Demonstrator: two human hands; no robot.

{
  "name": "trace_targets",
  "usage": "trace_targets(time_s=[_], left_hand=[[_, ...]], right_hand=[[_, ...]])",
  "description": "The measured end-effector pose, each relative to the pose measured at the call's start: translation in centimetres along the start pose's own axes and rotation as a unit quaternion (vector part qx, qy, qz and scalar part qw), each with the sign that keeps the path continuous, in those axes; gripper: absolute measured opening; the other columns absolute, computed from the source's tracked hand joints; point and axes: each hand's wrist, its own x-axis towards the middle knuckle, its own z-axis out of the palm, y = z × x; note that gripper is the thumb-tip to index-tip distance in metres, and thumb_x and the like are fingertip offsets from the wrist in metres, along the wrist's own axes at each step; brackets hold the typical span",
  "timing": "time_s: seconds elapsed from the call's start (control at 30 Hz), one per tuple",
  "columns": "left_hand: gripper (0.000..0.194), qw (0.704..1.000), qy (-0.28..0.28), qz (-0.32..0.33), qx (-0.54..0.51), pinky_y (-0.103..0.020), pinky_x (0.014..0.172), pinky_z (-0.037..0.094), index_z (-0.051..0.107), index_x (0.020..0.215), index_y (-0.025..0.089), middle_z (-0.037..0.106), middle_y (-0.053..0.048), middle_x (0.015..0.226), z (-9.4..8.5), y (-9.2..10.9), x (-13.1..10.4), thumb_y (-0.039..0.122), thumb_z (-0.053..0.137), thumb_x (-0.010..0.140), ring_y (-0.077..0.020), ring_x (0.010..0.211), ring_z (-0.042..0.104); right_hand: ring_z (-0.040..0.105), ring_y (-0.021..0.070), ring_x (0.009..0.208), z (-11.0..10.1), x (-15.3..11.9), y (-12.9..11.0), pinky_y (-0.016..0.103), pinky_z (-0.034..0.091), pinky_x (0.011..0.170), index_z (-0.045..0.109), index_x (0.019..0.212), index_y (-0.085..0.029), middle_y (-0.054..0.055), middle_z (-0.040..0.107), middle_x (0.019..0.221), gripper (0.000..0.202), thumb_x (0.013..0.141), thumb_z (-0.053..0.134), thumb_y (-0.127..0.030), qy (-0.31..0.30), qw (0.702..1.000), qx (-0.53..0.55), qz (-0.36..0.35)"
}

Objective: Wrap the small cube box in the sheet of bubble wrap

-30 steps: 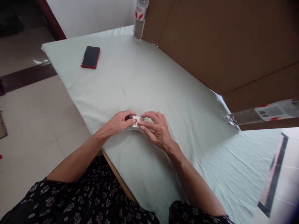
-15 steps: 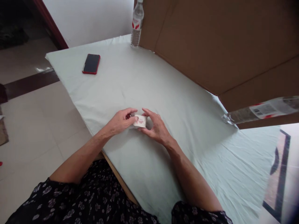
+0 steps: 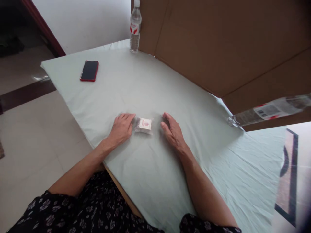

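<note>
A small white packet point(image 3: 144, 125) with a red print, in clear wrapping, lies on the pale green tablecloth point(image 3: 150, 174) between my hands. Just to its left, my left hand point(image 3: 122, 126) rests on the cloth, palm down, fingers stretched out and holding nothing. On the packet's other side is my right hand point(image 3: 173, 130), turned on its edge with its palm facing the packet. Its fingers are extended, the thumb stands apart, and nothing is in it. A gap separates each hand from the packet.
A phone with a red case point(image 3: 89, 71) lies at the far left of the table. One upright water bottle point(image 3: 135, 30) stands at the back beside a large brown cardboard sheet point(image 3: 206, 42). Another bottle point(image 3: 269, 110) is at the right, against the cardboard.
Both hands have let go of the white packet and moved apart, the left one leftward and the right one rightward. The packet now lies on the cloth. The view has shifted slightly.
</note>
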Motion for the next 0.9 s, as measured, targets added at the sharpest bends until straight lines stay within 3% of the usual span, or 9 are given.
trace_targets(time_s=[0.17,0.27,0.37,0.43,0.5,0.6,0.67,0.77,0.9], left_hand=[[0.041,0.993,0.039,-0.044,0.099,-0.058,0.116,0.033,0.062,0.134,0.018,0.055,-0.017,0.152,-1.2,-1.6,-2.1,0.03,0.046,0.098,-0.0391,0.144,0.043],[0.042,0.984,0.083,-0.095,0.123,-0.062,0.117,0.032,0.06,0.136,0.02,0.054,-0.017,0.151,-2.1,-3.2,-3.5,0.033,0.047,0.098,-0.0416,0.144,0.041],[0.039,0.984,0.11,-0.106,0.089,-0.062,0.119,0.032,0.065,0.129,0.021,0.058,-0.015,0.145,-2.8,-3.2,-3.7,0.03,0.051,0.094,-0.0409,0.145,0.04],[0.038,0.991,0.096,-0.09,0.02,-0.06,0.119,0.035,0.067,0.125,0.02,0.06,-0.014,0.143,-3.1,-2.0,-2.9,0.027,0.051,0.091,-0.0383,0.144,0.042],[0.043,0.991,0.042,-0.076,-0.099,-0.054,0.113,0.045,0.064,0.131,0.02,0.059,-0.013,0.146,-3.1,-0.2,-1.5,0.028,0.05,0.091,-0.0336,0.14,0.048],[0.059,0.952,-0.024,-0.084,-0.293,-0.05,0.112,0.048,0.052,0.144,0.018,0.055,-0.014,0.151,-2.4,1.6,0.5,0.024,0.052,0.085,-0.0298,0.136,0.055],[0.074,0.926,-0.039,-0.063,-0.371,-0.05,0.12,0.04,0.043,0.151,0.016,0.051,-0.016,0.155,-1.5,1.8,1.3,0.023,0.056,0.078,-0.0304,0.146,0.046],[0.089,0.913,-0.063,-0.045,-0.401,-0.053,0.123,0.033,0.03,0.159,0.018,0.045,-0.017,0.159,0.0,1.2,1.2,0.024,0.06,0.075,-0.032,0.15,0.04],[0.091,0.93,-0.064,-0.04,-0.361,-0.051,0.121,0.037,0.026,0.161,0.021,0.042,-0.017,0.161,1.1,0.9,0.3,0.024,0.062,0.078,-0.0309,0.146,0.045]], right_hand=[[0.056,0.0318,0.138,1.1,-0.4,1.3,0.058,0.042,0.113,0.065,0.131,-0.021,0.016,0.063,0.144,0.039,0.097,0.048,-0.03,0.01,0.995,-0.091,-0.04],[0.059,0.0319,0.134,1.4,-0.3,1.3,0.059,0.043,0.112,0.068,0.126,-0.022,0.015,0.067,0.14,0.037,0.093,0.052,-0.027,0.031,0.996,-0.072,-0.037],[0.065,0.0305,0.125,1.1,0.0,0.6,0.058,0.045,0.11,0.072,0.116,-0.024,0.012,0.073,0.13,0.031,0.091,0.054,-0.026,0.077,0.996,-0.043,-0.027],[0.068,0.029,0.12,0.8,0.2,-0.3,0.055,0.047,0.107,0.074,0.109,-0.026,0.01,0.076,0.123,0.026,0.092,0.055,-0.028,0.11,0.993,-0.02,-0.024],[0.07,0.0275,0.116,0.5,0.2,-1.5,0.052,0.05,0.105,0.074,0.104,-0.027,0.009,0.077,0.119,0.021,0.093,0.056,-0.029,0.123,0.992,0.011,-0.035],[0.07,0.0262,0.114,0.1,0.0,-3.1,0.049,0.051,0.103,0.073,0.102,-0.027,0.009,0.076,0.118,0.017,0.093,0.06,-0.031,0.112,0.991,0.06,-0.051],[0.069,0.0261,0.116,0.1,-0.1,-3.7,0.05,0.051,0.105,0.073,0.104,-0.027,0.009,0.075,0.12,0.017,0.092,0.062,-0.032,0.095,0.991,0.082,-0.048],[0.068,0.0257,0.119,0.3,-0.2,-3.8,0.05,0.049,0.108,0.073,0.107,-0.028,0.008,0.075,0.123,0.019,0.091,0.063,-0.032,0.081,0.99,0.108,-0.037],[0.067,0.0258,0.12,0.5,0.2,-3.6,0.05,0.049,0.11,0.072,0.109,-0.028,0.008,0.074,0.125,0.022,0.09,0.066,-0.036,0.068,0.989,0.123,-0.043]])
